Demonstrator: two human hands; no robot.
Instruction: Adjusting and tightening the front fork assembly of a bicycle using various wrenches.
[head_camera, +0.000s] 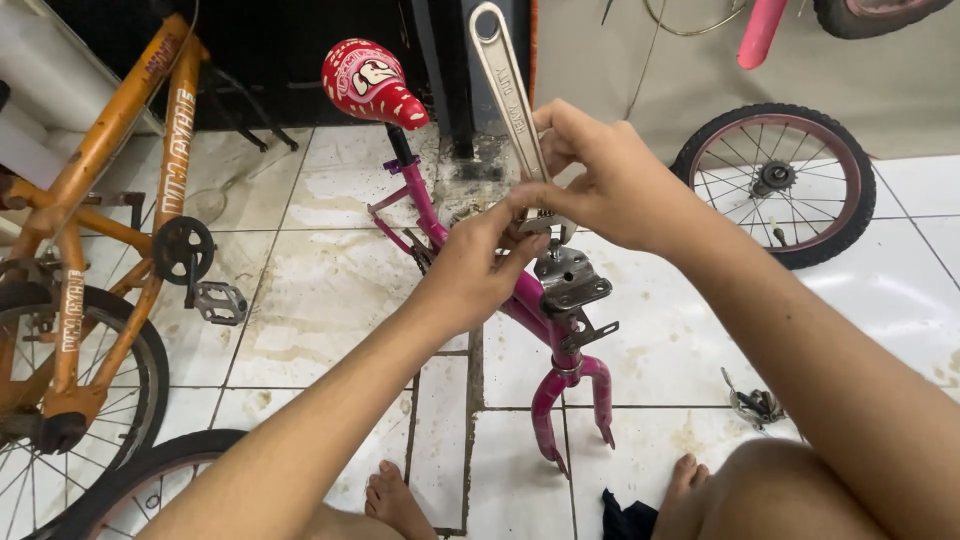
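Note:
A small pink bicycle frame (548, 312) with a red patterned saddle (368, 84) stands in front of me, its fork (570, 400) pointing down with no wheel in it. My right hand (600, 175) grips a long silver adjustable wrench (508, 95) whose jaw sits on the fitting at the top of the steering tube. My left hand (478, 268) rests its fingers at the wrench jaw and the grey metal stem bracket (568, 278). The nut itself is hidden by my fingers.
An orange bicycle (100, 250) with pedal and crank stands at the left. A loose small wheel (775, 180) leans against the wall at the right. A metal brake part (755, 405) and a dark rag (625, 520) lie on the stained white tiles by my bare feet.

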